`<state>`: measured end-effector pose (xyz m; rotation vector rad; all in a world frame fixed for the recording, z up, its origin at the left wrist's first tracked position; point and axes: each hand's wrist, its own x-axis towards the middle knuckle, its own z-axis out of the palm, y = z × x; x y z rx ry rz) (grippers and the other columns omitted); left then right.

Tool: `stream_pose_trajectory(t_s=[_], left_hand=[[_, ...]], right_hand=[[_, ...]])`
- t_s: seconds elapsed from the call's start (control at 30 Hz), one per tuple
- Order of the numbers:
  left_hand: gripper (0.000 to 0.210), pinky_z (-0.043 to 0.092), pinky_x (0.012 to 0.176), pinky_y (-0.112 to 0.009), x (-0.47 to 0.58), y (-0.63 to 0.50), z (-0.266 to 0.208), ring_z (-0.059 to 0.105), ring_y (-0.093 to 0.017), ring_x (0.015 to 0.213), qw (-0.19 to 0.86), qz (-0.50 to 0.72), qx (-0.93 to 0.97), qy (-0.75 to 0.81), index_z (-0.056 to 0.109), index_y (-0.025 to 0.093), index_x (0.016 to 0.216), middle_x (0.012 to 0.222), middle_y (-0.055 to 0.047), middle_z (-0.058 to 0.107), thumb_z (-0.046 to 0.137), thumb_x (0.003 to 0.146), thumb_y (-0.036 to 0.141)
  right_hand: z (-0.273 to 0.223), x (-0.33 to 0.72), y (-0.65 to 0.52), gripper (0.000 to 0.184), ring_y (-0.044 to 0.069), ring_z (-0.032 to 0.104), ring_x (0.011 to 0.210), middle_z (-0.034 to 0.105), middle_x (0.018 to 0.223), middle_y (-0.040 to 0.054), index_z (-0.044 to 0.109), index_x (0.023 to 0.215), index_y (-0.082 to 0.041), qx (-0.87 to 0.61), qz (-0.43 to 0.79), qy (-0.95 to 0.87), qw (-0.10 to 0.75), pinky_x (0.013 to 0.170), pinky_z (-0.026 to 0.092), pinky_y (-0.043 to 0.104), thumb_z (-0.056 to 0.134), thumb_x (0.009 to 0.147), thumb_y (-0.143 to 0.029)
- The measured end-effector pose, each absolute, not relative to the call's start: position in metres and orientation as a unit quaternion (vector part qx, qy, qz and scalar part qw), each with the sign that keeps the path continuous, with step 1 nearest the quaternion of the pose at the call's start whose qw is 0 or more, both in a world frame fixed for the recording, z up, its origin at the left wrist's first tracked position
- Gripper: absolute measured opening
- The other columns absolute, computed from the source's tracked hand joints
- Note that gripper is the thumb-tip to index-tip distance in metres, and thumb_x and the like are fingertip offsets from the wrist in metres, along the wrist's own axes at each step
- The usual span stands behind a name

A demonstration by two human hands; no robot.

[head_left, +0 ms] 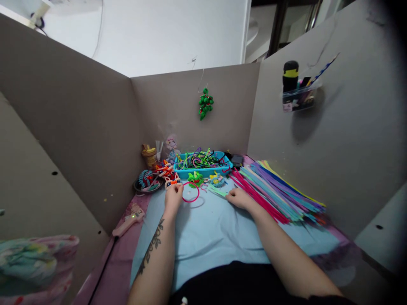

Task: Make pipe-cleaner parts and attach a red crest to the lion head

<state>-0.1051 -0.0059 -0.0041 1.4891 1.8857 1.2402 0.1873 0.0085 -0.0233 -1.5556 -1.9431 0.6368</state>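
My left hand [174, 198] is closed in a pinch on a hot-pink pipe cleaner [199, 194], which curves into a wide loop to the right of the fingers. Curled fingers on my right hand [239, 198] meet the near end of a slender pale green object [218, 191]; its kind is unclear. Just beyond my left hand sits an orange-and-white fuzzy figure [168, 182], partly hidden by it. A green fuzzy figure [195, 179] with eyes and a yellow-and-blue one [217, 180] stand between the hands, farther back. A small pink curl [204, 187] lies near them.
Behind the figures is a blue tray [203, 173] of tangled pipe cleaner pieces. Long pipe cleaners [270, 190] lie in bundles at right. A dark bowl [149, 188] and a pink glue gun [129, 222] are at left. Grey panels enclose the table; a holder [299, 99] hangs right.
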Motion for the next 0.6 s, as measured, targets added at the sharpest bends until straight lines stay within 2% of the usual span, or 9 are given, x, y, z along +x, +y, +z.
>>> stream_pose_trajectory(t_s=[0.13,0.27,0.33,0.4,0.47,0.5,0.53,0.57,0.6], left_hand=[[0.031,0.051,0.080,-0.040,-0.111,-0.003,-0.003,0.059,-0.020,0.094,0.248,0.543,0.465,0.654,0.056,0.015,0.112,0.111,-0.008,0.059,0.053,0.087,0.034],[0.032,0.051,0.079,-0.040,-0.117,-0.002,-0.001,0.059,-0.020,0.094,0.301,0.615,0.382,0.621,0.055,0.015,0.113,0.111,-0.008,0.059,0.053,0.087,0.035],[0.033,0.051,0.078,-0.040,-0.118,-0.001,0.001,0.060,-0.019,0.093,0.334,0.638,0.339,0.605,0.054,0.015,0.113,0.111,-0.008,0.058,0.053,0.087,0.034],[0.033,0.051,0.078,-0.040,-0.120,-0.001,0.003,0.060,-0.019,0.093,0.365,0.655,0.301,0.589,0.054,0.015,0.114,0.112,-0.008,0.058,0.053,0.087,0.035],[0.034,0.051,0.079,-0.040,-0.121,0.000,0.004,0.059,-0.020,0.094,0.390,0.669,0.267,0.574,0.054,0.015,0.115,0.113,-0.008,0.058,0.053,0.087,0.035],[0.034,0.051,0.079,-0.041,-0.122,0.000,0.005,0.059,-0.020,0.095,0.400,0.675,0.252,0.566,0.053,0.016,0.115,0.114,-0.009,0.057,0.053,0.087,0.035],[0.034,0.051,0.080,-0.041,-0.123,0.000,0.005,0.059,-0.020,0.096,0.409,0.680,0.239,0.560,0.053,0.016,0.116,0.114,-0.009,0.057,0.053,0.087,0.034],[0.034,0.051,0.080,-0.041,-0.124,0.000,0.006,0.059,-0.020,0.096,0.417,0.684,0.226,0.554,0.053,0.016,0.116,0.115,-0.009,0.057,0.053,0.087,0.034],[0.034,0.051,0.081,-0.042,-0.124,0.001,0.006,0.058,-0.021,0.097,0.424,0.688,0.215,0.548,0.053,0.016,0.116,0.115,-0.009,0.057,0.053,0.087,0.034]], right_hand=[[-0.017,0.185,0.003,0.022,0.022,0.056,0.079,0.062,0.071,0.0070,0.063,0.060,-0.016,-0.588,0.212,-0.726,0.287,0.068,0.037,0.028,0.065,0.067,-0.036],[-0.004,0.162,-0.010,0.032,0.027,0.050,0.107,0.059,0.107,0.0151,0.063,0.094,-0.014,-0.549,0.233,-0.739,0.313,0.085,0.039,0.035,0.059,0.076,-0.040],[-0.001,0.136,-0.020,0.038,0.022,0.058,0.098,0.063,0.103,0.0128,0.063,0.098,-0.015,-0.498,0.289,-0.761,0.300,0.081,0.044,0.032,0.042,0.088,-0.045],[-0.003,0.103,-0.029,0.053,0.017,0.064,0.076,0.067,0.087,0.0088,0.064,0.097,-0.017,-0.438,0.360,-0.782,0.260,0.068,0.049,0.029,0.023,0.094,-0.051],[-0.007,0.072,-0.030,0.072,0.017,0.065,0.063,0.067,0.073,0.0088,0.066,0.092,-0.014,-0.320,0.522,-0.776,0.151,0.060,0.050,0.030,0.009,0.092,-0.058],[-0.008,0.060,-0.027,0.074,0.018,0.065,0.064,0.067,0.071,0.0095,0.066,0.090,-0.013,-0.265,0.597,-0.746,0.132,0.060,0.051,0.032,0.012,0.090,-0.063],[-0.009,0.050,-0.021,0.070,0.019,0.065,0.066,0.067,0.070,0.0090,0.065,0.087,-0.013,-0.255,0.630,-0.711,0.181,0.062,0.051,0.032,0.021,0.087,-0.067],[-0.009,0.044,-0.013,0.064,0.019,0.065,0.067,0.066,0.070,0.0079,0.065,0.084,-0.013,-0.281,0.629,-0.667,0.285,0.063,0.051,0.032,0.030,0.085,-0.067],[-0.009,0.040,-0.005,0.058,0.019,0.064,0.076,0.066,0.077,0.0068,0.063,0.090,-0.016,-0.294,0.618,-0.647,0.337,0.068,0.050,0.031,0.033,0.085,-0.066]])
